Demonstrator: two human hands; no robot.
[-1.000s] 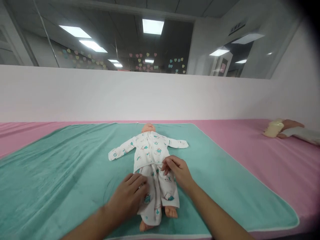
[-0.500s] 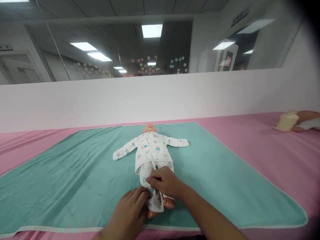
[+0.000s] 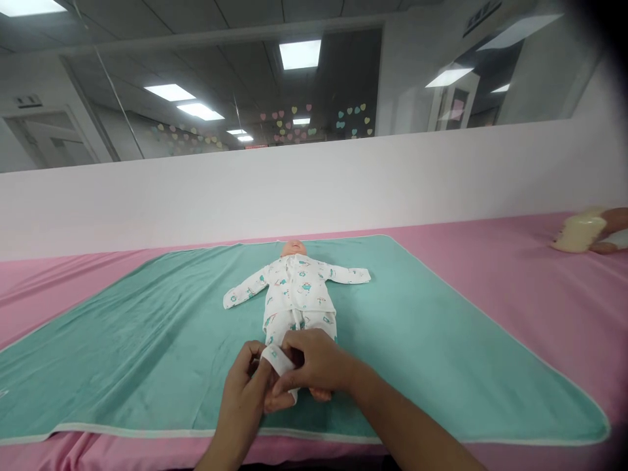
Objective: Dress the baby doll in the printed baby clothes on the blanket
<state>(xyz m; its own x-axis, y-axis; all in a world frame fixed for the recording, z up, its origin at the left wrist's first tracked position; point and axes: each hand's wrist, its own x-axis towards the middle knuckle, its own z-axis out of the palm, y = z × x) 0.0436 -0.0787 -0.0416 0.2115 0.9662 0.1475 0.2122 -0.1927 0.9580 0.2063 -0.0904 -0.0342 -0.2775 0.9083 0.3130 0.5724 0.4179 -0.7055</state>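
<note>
A baby doll (image 3: 294, 247) lies on its back on a green blanket (image 3: 417, 340), head away from me and arms spread. It wears a white printed jacket (image 3: 300, 288) and matching trousers (image 3: 280, 322). My left hand (image 3: 248, 386) pinches the cuff of the trouser leg on the left, which is folded up into a band around the lower leg. From the other side, my right hand (image 3: 314, 360) has its fingers closed on the same cuff. One doll foot (image 3: 279, 402) shows below the cuff; the other foot (image 3: 320, 394) lies under my right wrist.
A pink cloth (image 3: 515, 275) spreads under the blanket. At the far right another person's hand (image 3: 615, 222) holds a cream-coloured bottle (image 3: 579, 232). Behind the surface stands a low white wall (image 3: 245, 203) with glass above it.
My left hand has moved up onto the trouser leg, and the cuff that hung over the foot is now folded up. My right hand has come down to it. The view has shifted slightly.
</note>
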